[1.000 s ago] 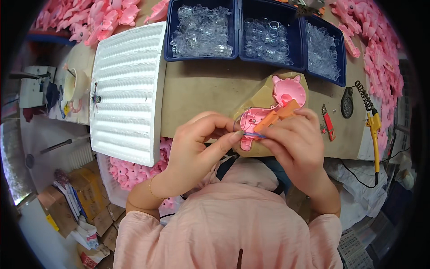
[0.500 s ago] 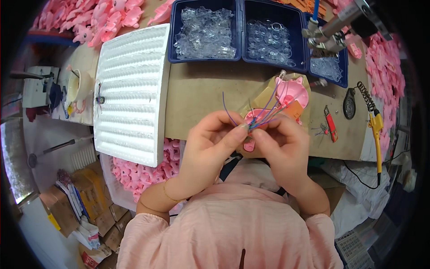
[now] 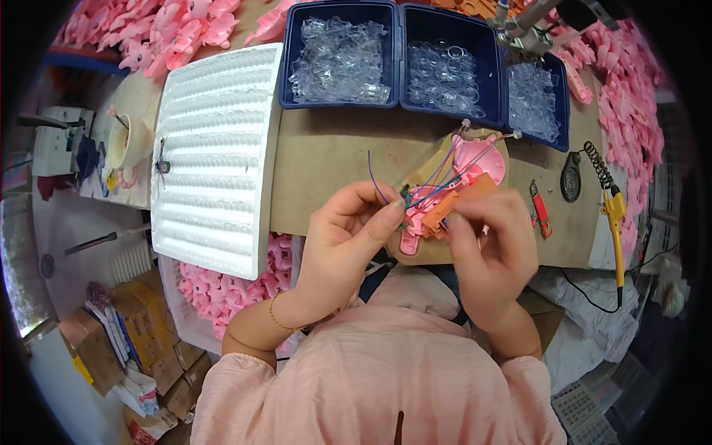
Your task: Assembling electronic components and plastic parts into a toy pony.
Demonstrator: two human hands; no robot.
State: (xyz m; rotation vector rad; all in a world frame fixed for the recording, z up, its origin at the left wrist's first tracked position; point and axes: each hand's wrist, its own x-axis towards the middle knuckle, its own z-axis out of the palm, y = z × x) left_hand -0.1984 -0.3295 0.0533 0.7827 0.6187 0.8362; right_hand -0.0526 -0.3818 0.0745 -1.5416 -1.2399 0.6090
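My left hand pinches a bundle of thin coloured wires between thumb and index finger, and a purple wire end sticks up above it. At the fingertips sits a small dark part, mostly hidden. The wires run right across a pink plastic toy shell to small pale ends. My right hand is curled beside an orange plastic piece lying over the shell; thumb and index finger are close together, and what is between them cannot be made out. Under the shell lies a tan block.
Dark blue bins of clear plastic parts line the back. A white ridged foam tray lies left, above a crate of pink parts. To the right are a red cutter and a yellow-handled tool. A metal arm overhangs.
My right hand has drawn away from the left fingertips, rightward to the orange piece. The wires now spread over the shell. The overhead metal arm appears higher in view.
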